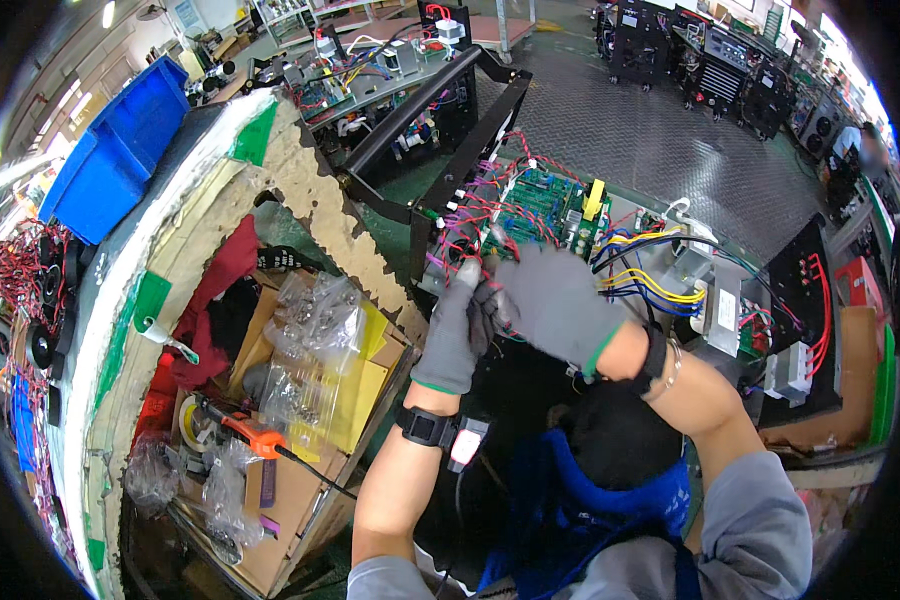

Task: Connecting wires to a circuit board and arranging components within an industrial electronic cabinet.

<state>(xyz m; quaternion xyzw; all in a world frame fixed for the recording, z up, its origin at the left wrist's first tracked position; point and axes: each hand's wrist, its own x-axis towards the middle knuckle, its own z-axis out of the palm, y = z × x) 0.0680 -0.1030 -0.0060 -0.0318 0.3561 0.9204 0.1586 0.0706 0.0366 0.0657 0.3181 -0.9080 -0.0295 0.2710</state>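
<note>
Both my hands wear grey gloves and meet at the front panel [470, 165] of an opened machine. My left hand [452, 335] is closed, thumb up, among thin red wires [460, 215]; what its fingers grip is hidden. Close against it is my right hand [560, 305], smeared by motion, its fingertips not readable. Behind them lies a green circuit board [535, 200] with a yellow part [595, 200] standing on it. Thick yellow cables [655, 290] and blue ones run to the right of my right hand, toward a grey metal block [722, 310].
A black handle frame [410, 115] rises beyond the panel. To the left, an open drawer-like box holds plastic bags [315, 320] and an orange-handled tool [255, 437]. A blue bin [120, 150] stands on the worn bench. At right is a black panel [805, 300] with red cables.
</note>
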